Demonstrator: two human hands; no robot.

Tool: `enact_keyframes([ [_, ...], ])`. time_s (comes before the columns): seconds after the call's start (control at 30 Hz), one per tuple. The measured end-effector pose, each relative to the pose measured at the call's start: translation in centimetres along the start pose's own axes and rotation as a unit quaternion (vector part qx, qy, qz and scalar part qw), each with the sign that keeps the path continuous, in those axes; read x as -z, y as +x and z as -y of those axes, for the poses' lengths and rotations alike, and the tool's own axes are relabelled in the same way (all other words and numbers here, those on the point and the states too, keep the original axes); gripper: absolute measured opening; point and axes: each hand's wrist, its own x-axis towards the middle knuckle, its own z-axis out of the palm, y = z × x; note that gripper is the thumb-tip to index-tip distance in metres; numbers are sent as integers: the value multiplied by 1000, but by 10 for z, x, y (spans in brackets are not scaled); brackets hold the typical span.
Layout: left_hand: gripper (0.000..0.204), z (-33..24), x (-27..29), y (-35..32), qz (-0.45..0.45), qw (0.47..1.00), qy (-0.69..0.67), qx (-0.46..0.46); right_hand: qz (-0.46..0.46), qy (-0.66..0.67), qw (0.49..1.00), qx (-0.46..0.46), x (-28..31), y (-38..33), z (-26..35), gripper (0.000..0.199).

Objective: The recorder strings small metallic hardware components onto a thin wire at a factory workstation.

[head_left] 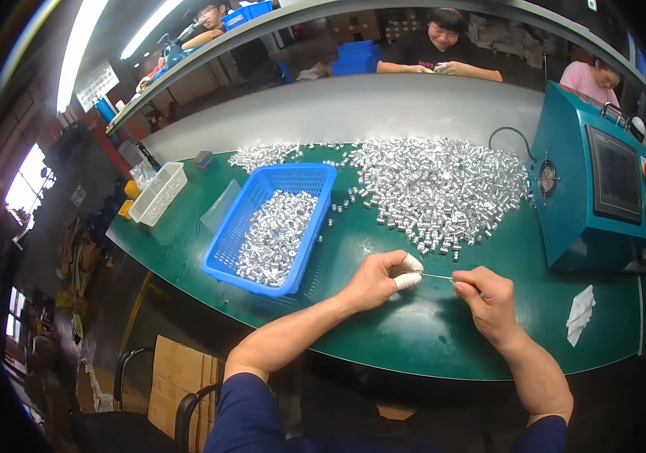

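Note:
My left hand [379,281] is pinched closed over the green tabletop [421,343], with white coverings on its thumb and forefinger. Whatever sits between those fingertips is too small and hidden to name. A thin metal rod [436,276] runs level from there to my right hand [489,296], whose thumb and fingers grip its other end. Beyond both hands spreads a large pile of small silvery metal fittings [444,185]. To the left of my left hand stands a blue perforated plastic basket [318,230], holding many similar silvery parts [274,238].
A teal machine [564,181] with a dark screen stands at the right. Near it lies a crumpled white cloth [580,315]. A white basket [158,192] and a clear plastic bag [221,205] are at the left. People sit beyond the grey partition [429,106].

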Motion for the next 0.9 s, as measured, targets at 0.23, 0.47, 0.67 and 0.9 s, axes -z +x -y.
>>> enact_keyframes([
  [0.23, 18, 4, -5, 1, 18, 969, 141, -202, 87, 135, 967, -200, -8, -3, 1, 11],
  [0.47, 19, 5, 4, 2, 20, 1000, 6, -9, 41, 20, 999, -28, -3, -3, -4, 14],
  [0.67, 18, 1, -1, 2, -20, 959, 185, -214, 94, 368, 831, -407, 1, 1, -10, 17],
  [0.9, 19, 5, 3, 3, -20, 998, 39, -34, 47, -22, 998, 26, -1, -2, -13, 20],
])
